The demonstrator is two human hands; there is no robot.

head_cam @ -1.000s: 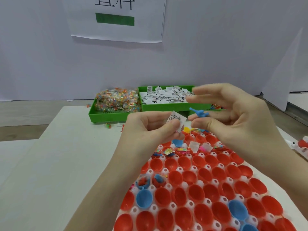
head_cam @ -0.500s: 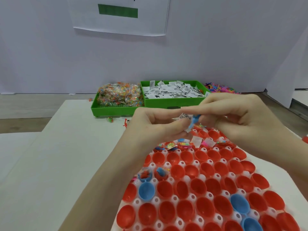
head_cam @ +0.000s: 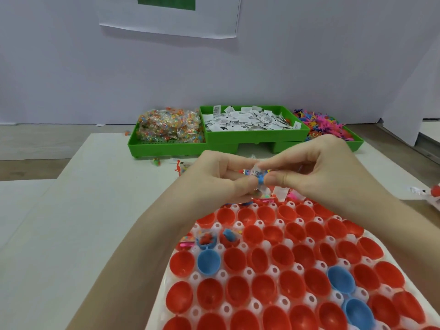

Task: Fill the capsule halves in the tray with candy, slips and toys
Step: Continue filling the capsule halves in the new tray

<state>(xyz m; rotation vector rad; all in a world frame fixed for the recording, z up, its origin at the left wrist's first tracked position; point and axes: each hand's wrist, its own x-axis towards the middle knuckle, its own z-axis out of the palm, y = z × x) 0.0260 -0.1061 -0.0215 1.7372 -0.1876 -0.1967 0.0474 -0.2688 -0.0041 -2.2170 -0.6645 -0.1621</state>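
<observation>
A white tray (head_cam: pixel 195 277) holds many red capsule halves (head_cam: pixel 238 260) and a few blue ones (head_cam: pixel 207 261). Some halves at the far rows and left side hold candy, slips or toys. Above the tray's far end, my left hand (head_cam: pixel 219 177) and my right hand (head_cam: pixel 316 167) meet. Together they pinch a small bundle: a white printed slip (head_cam: pixel 257 172) and a blue toy (head_cam: pixel 261 180), with a bit of candy wrapper showing at the left. Which fingers hold which piece is partly hidden.
Green bins stand at the table's back: candy packets (head_cam: pixel 170 127) on the left, paper slips (head_cam: pixel 250 120) in the middle, colourful toys (head_cam: pixel 321 125) on the right. Loose bits lie before the bins. A wrapped item (head_cam: pixel 428 194) lies at the right edge.
My hands have come together: the blue toy in my right hand now sits against the slip pinched by my left. Both hands dropped slightly toward the tray's far end.
</observation>
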